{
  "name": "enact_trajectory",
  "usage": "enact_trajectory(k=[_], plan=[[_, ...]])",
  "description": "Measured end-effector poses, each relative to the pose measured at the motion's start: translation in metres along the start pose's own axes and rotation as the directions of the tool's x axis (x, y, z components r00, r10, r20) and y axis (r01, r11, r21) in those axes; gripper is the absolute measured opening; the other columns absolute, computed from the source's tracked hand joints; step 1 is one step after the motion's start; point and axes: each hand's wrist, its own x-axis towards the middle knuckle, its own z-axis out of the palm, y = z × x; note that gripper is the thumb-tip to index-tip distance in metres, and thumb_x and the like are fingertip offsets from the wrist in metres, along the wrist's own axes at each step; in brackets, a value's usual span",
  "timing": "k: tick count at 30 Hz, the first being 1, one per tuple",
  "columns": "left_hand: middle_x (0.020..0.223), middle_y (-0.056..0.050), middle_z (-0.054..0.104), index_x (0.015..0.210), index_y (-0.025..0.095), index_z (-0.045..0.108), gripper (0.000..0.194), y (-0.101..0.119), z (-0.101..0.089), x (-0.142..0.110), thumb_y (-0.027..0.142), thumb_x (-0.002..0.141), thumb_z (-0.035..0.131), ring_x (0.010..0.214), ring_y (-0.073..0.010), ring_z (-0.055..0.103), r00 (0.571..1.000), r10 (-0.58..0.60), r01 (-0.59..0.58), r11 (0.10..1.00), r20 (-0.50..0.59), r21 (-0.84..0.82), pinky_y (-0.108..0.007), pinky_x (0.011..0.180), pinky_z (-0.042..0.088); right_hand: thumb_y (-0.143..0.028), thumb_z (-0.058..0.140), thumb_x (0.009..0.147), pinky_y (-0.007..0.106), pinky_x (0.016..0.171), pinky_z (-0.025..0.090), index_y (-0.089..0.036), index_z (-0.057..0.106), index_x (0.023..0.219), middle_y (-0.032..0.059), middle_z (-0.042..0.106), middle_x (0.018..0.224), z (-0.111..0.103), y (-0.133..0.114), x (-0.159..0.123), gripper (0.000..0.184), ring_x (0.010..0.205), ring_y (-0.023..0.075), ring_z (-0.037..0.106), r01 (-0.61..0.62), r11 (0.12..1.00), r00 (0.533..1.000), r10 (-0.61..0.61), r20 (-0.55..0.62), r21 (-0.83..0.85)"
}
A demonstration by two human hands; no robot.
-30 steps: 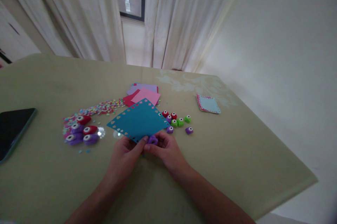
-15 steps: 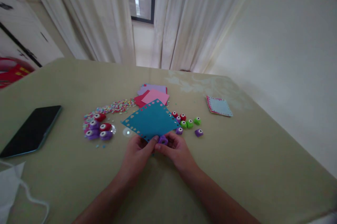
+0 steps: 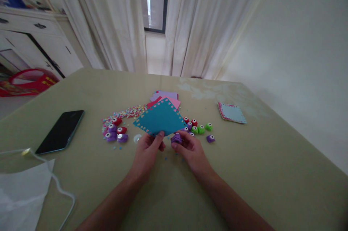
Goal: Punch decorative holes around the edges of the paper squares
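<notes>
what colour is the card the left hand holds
The card is teal blue, head view.

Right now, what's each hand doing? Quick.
Left hand: closed on the blue card, thumb on top near its near corner.
Right hand: closed on a small purple punch, apart from the card.

Slim forearms (image 3: 119, 192) are seen bare, tapered toward the wrists (image 3: 206, 171); left hand (image 3: 146, 148) and right hand (image 3: 192, 150) are likewise uncovered
</notes>
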Motion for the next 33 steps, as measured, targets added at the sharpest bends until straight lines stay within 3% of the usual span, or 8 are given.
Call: enact_trajectory(k=[5, 11, 17, 25, 30, 33], plan=[[0.061, 0.000, 0.067, 0.074, 0.019, 0.069, 0.042, 0.001, 0.001, 0.000, 0.059, 0.078, 0.082, 0.057, -0.0150, 0.061, 1.000, 0.003, -0.003, 1.000, 0.022, -0.005, -0.027, 0.060, 0.049, -0.037, 0.093, 0.069, 0.033, 0.077, 0.057, -0.022, 0.076, 0.106, 0.0051, 0.079, 0.101, -0.003, -0.001, 0.003, 0.043, 0.086, 0.0204, 0.071, 0.032, 0.999, 0.999, -0.032, -0.010, -0.013], [0.087, -0.009, 0.082, 0.095, 0.016, 0.077, 0.047, 0.001, 0.005, -0.006, 0.058, 0.076, 0.086, 0.081, -0.0242, 0.077, 0.996, -0.010, 0.019, 0.995, 0.088, -0.094, -0.031, 0.067, 0.059, -0.038, 0.092, 0.073, 0.031, 0.076, 0.055, -0.020, 0.075, 0.094, 0.0032, 0.078, 0.089, -0.003, -0.001, 0.004, 0.032, 0.080, 0.0204, 0.072, 0.148, 0.981, 0.988, -0.143, 0.049, -0.125], [0.095, -0.012, 0.084, 0.098, 0.016, 0.077, 0.051, 0.000, 0.002, -0.004, 0.060, 0.075, 0.087, 0.088, -0.0268, 0.081, 0.996, -0.035, 0.047, 0.988, 0.082, -0.146, -0.038, 0.080, 0.064, -0.045, 0.093, 0.073, 0.031, 0.078, 0.057, -0.020, 0.072, 0.104, 0.0024, 0.077, 0.093, 0.001, -0.004, 0.003, 0.045, 0.081, 0.0179, 0.072, 0.123, 0.992, 0.992, -0.123, 0.022, -0.011], [0.090, -0.009, 0.080, 0.089, 0.016, 0.079, 0.060, -0.017, 0.004, 0.003, 0.070, 0.066, 0.089, 0.083, -0.0238, 0.074, 0.992, -0.123, 0.126, 0.962, 0.027, -0.241, -0.031, 0.070, 0.060, -0.039, 0.100, 0.062, 0.024, 0.057, 0.049, -0.023, 0.055, 0.089, -0.0033, 0.070, 0.081, 0.001, 0.001, 0.004, 0.054, 0.064, 0.0132, 0.064, 0.103, 0.993, 0.994, -0.104, 0.019, 0.051], [0.073, -0.002, 0.071, 0.073, 0.016, 0.074, 0.060, -0.021, 0.003, 0.004, 0.073, 0.062, 0.091, 0.068, -0.0162, 0.064, 0.992, -0.128, 0.126, 0.969, 0.005, -0.212, -0.026, 0.064, 0.056, -0.037, 0.103, 0.055, 0.027, 0.066, 0.054, -0.022, 0.069, 0.098, -0.0012, 0.072, 0.089, 0.003, 0.001, 0.003, 0.056, 0.074, 0.0165, 0.069, 0.047, 0.996, 0.997, -0.052, 0.063, 0.077], [0.067, 0.000, 0.067, 0.070, 0.017, 0.072, 0.058, -0.021, 0.003, 0.003, 0.072, 0.065, 0.090, 0.064, -0.0143, 0.062, 0.991, -0.107, 0.120, 0.973, 0.075, -0.197, -0.025, 0.064, 0.056, -0.043, 0.101, 0.058, 0.028, 0.069, 0.054, -0.020, 0.075, 0.097, 0.0011, 0.075, 0.090, 0.004, 0.001, 0.002, 0.052, 0.076, 0.0166, 0.068, 0.003, 0.997, 0.995, -0.011, 0.100, 0.073]])
